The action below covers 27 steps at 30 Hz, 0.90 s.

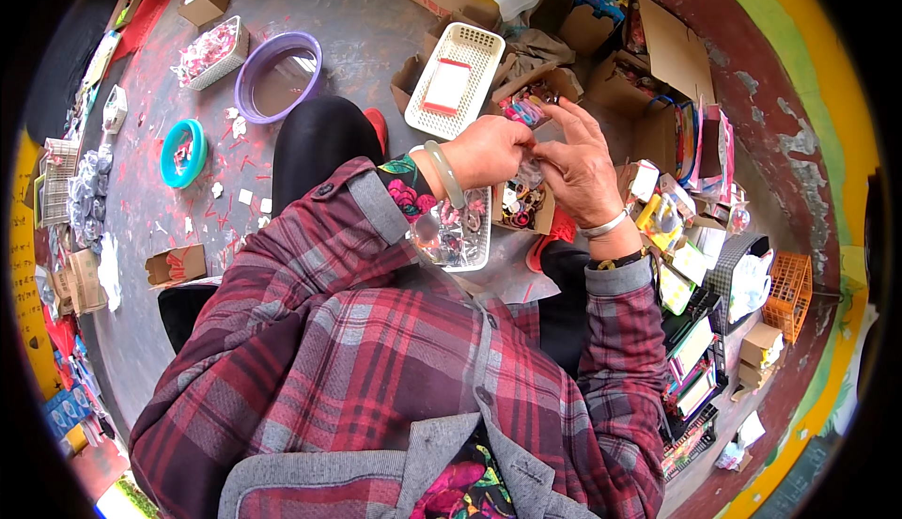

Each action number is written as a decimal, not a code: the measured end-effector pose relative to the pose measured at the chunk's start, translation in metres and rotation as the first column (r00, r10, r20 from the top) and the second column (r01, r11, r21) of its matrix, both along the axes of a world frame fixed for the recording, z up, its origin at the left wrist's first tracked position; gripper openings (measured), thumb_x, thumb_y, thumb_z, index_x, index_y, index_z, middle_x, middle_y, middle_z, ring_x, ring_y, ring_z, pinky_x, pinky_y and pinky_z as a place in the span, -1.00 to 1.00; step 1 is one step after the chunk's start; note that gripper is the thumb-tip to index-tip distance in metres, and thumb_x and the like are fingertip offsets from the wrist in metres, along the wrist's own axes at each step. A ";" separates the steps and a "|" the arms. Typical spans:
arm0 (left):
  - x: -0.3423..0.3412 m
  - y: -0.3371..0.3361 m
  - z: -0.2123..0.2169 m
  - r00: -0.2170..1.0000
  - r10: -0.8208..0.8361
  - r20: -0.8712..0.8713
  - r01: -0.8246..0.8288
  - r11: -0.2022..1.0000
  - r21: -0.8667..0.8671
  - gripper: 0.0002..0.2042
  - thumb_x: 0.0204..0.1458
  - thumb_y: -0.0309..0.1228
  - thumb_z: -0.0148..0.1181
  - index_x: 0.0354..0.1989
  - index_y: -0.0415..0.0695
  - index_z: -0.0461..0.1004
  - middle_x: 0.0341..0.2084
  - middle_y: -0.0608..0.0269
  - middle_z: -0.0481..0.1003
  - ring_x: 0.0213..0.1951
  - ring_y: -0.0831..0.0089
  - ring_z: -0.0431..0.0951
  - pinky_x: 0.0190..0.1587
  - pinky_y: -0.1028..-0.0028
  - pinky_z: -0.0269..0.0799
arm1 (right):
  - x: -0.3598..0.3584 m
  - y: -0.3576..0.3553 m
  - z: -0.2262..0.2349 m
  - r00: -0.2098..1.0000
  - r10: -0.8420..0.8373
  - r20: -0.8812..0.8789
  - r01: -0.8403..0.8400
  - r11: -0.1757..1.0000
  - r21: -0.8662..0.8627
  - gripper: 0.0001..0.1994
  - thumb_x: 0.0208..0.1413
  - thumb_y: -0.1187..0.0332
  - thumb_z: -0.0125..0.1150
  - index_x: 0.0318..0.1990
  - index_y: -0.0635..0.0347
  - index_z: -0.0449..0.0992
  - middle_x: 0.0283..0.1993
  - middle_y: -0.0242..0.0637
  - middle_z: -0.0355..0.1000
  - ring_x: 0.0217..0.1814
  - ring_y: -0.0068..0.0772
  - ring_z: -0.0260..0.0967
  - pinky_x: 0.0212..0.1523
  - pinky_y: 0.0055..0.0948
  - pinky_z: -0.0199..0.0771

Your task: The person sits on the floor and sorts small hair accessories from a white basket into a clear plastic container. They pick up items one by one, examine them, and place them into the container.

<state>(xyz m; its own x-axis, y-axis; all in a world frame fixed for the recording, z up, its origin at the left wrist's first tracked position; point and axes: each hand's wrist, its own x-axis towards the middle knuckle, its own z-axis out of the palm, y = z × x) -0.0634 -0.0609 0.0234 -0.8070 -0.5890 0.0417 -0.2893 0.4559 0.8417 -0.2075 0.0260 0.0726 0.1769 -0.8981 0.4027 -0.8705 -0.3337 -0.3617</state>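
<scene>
My left hand (486, 150) and my right hand (580, 170) meet in front of me, fingertips almost touching. The left fingers are curled into a pinch. On the right, thumb and index finger press together while the other fingers stretch upward. Whatever lies between them is too small to make out; a clear, shiny patch shows just below. Under my left wrist is a white basket (486, 242) of small items in clear packaging, partly hidden by my sleeve. Beyond my hands stands a cream basket (490, 45) with a red-edged white card (447, 85) inside. A carton of small colourful pieces (519, 207) sits beneath my hands.
Left on the floor are a purple basin (242, 87) of water, a teal basin (169, 167) and a basket of red-and-white pieces (214, 54). Scraps litter the floor. Cartons (672, 45), black crates (691, 355) and an orange basket (787, 298) crowd the right side.
</scene>
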 end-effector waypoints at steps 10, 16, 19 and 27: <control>-0.003 -0.007 0.002 0.993 0.112 -0.036 -0.065 0.775 0.628 -0.83 0.02 -0.58 -0.09 -0.26 -0.25 0.44 -0.42 0.29 0.48 -0.38 0.54 0.49 -0.36 0.56 0.47 | -0.013 0.001 -0.004 0.857 -0.183 0.482 0.064 0.965 0.253 -0.68 -0.27 0.48 0.25 -0.23 0.12 0.49 0.08 -0.16 0.26 0.19 -0.19 0.13 0.14 -0.30 0.13; -0.001 -0.012 0.001 0.988 0.131 -0.078 -0.045 0.740 0.671 -0.83 0.05 -0.54 -0.08 -0.22 -0.23 0.41 -0.42 0.30 0.47 -0.36 0.54 0.50 -0.32 0.53 0.50 | -0.014 0.002 0.006 0.934 -0.115 0.339 0.084 0.991 0.106 -0.71 -0.32 0.50 0.21 -0.31 0.10 0.53 0.11 -0.16 0.23 0.24 -0.11 0.04 0.18 -0.27 0.06; 0.000 -0.010 0.005 0.986 0.134 -0.098 -0.022 0.689 0.724 -0.83 0.06 -0.54 -0.09 -0.22 -0.23 0.41 -0.42 0.31 0.46 -0.35 0.54 0.50 -0.32 0.53 0.50 | -0.009 0.001 0.004 0.979 -0.071 0.191 0.056 0.995 0.082 -0.70 -0.33 0.51 0.20 -0.30 0.09 0.55 0.16 -0.19 0.18 0.30 -0.12 -0.06 0.20 -0.26 0.02; 0.000 -0.010 0.005 0.987 0.118 -0.105 -0.013 0.722 0.692 -0.85 0.05 -0.54 -0.10 -0.26 -0.23 0.41 -0.42 0.32 0.46 -0.34 0.55 0.49 -0.30 0.53 0.50 | -0.008 0.001 0.001 0.977 -0.087 0.192 0.082 0.996 0.038 -0.74 -0.35 0.51 0.24 -0.35 0.12 0.57 0.16 -0.18 0.20 0.31 -0.10 -0.09 0.20 -0.27 0.02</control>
